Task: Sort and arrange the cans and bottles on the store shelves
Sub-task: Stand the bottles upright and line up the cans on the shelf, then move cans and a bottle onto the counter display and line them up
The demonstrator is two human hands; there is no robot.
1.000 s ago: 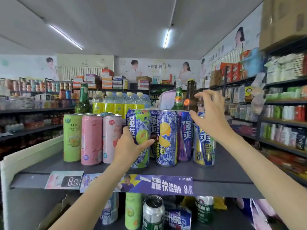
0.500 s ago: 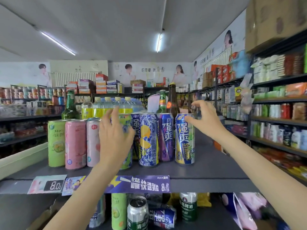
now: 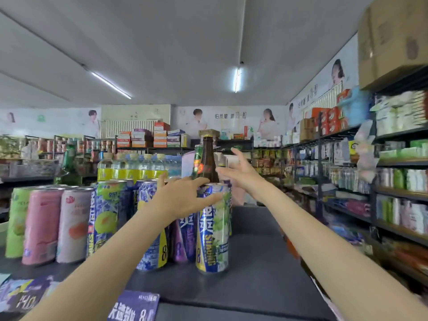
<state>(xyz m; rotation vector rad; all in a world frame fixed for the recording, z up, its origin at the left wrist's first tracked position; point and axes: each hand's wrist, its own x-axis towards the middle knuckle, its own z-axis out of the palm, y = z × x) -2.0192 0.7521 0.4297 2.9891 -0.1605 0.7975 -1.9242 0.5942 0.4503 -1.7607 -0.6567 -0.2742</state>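
Left hand (image 3: 185, 198): reaches over the front row of cans, fingers spread and nearly straight, lying across the rim of the grape can (image 3: 214, 230). Thumb runs along that can's upper front. Whether the fingers actually clamp the can cannot be told; the hand reads as released, resting on the top.

Right hand (image 3: 240, 173): raised behind and to the right of the grape can, fingers straight and fanned, holding nothing. Its fingertips sit just beside the brown bottle (image 3: 207, 162); contact cannot be confirmed.

Brown bottle: upright, behind the can row, directly behind the grape can. A green bottle (image 3: 197, 158) stands just beside it on the left, partly hidden.

Can row on the shelf (image 3: 254, 269), right to left: grape can at the right end, upright; purple can (image 3: 184, 239) touching it; lemon can (image 3: 150, 228), partly covered by the left forearm; melon can (image 3: 106, 218); two pink cans (image 3: 74, 225) (image 3: 41, 225); green can (image 3: 17, 218) at the far left. All upright, packed close together.

Behind the row: a pack of yellow-labelled bottles (image 3: 129, 170) and a second green glass bottle (image 3: 68, 167), blurred.

Shelf front edge carries a purple price strip (image 3: 134, 306).

Right aisle: dark shelving (image 3: 393, 198) stocked with packaged goods, blurred.
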